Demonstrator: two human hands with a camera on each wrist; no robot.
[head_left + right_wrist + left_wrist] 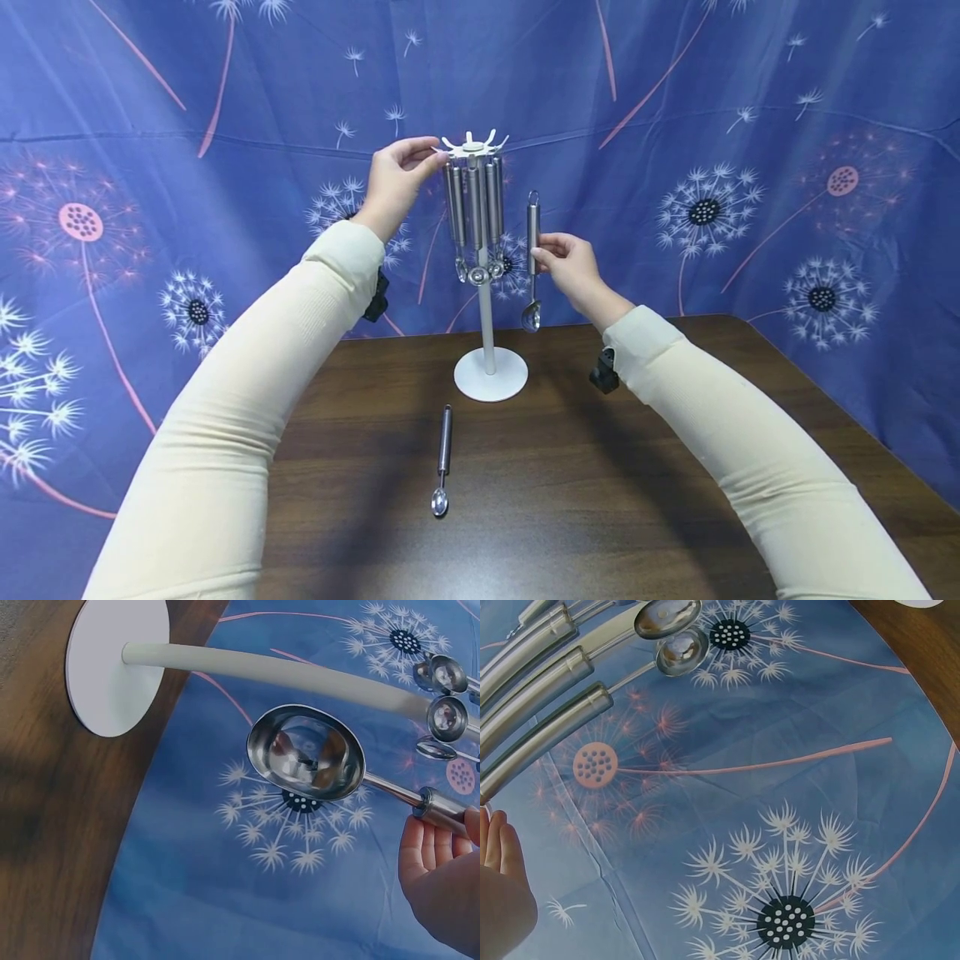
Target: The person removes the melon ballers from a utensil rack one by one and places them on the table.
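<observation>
A white utensil stand with upturned hooks on top stands toward the back of the table. Several steel measuring spoons hang from its hooks, bowls down. My left hand pinches the left edge of the hook ring between thumb and fingers. To the right of the stand, my right hand grips another measuring spoon by its handle, upright with the loop on top. Its large oval bowl faces the camera in the right wrist view, below the hanging spoons. That spoon hangs in the air, apart from the stand.
A smaller steel measuring spoon lies on the brown wooden table, in front of the round white base. Behind the table hangs a blue cloth with a dandelion print.
</observation>
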